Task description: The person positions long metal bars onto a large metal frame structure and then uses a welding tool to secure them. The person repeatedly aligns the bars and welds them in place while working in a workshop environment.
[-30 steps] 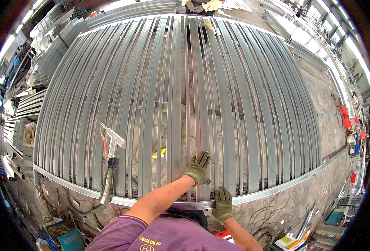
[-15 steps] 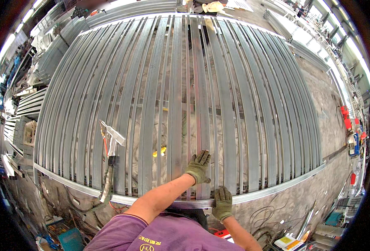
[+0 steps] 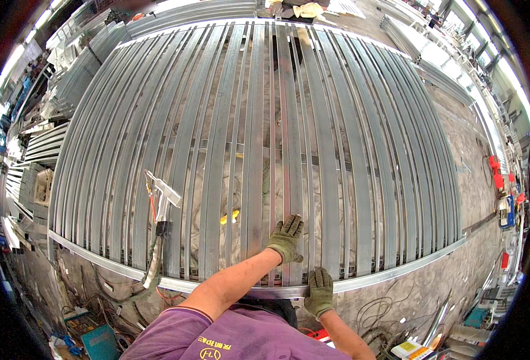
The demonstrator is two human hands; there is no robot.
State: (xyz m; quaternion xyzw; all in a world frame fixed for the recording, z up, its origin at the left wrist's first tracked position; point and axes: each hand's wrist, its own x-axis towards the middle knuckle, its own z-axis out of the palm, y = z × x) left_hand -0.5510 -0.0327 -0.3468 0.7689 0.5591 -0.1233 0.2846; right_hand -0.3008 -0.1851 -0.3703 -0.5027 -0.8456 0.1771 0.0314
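Observation:
A large frame of parallel grey metal slats [image 3: 328, 198] spreads out before me, bounded at the near side by a silver rail [image 3: 391, 269]. My left hand [image 3: 286, 240], in an olive-green work glove, lies with fingers stretched forward on the slats just right of the middle. Closer to me, my right hand [image 3: 320, 292] in a matching glove rests over the near rail, fingers straight against a slat's end. Neither hand shows anything held. To the left, a silver welding gun [image 3: 166, 195] lies across the slats, its thick hose [image 3: 154, 255] hanging over the rail.
Something yellow [image 3: 229, 217] shows between slats left of my hands. Loose cables [image 3: 373, 309] lie on the floor at the near right. A teal box [image 3: 100, 342] stands at the near left. Stacked metal profiles [image 3: 445, 69] lie beyond the frame at the far right.
Both gloved hands keep practically the same places on the frame. The view has shifted very slightly; nothing was taken up or let go.

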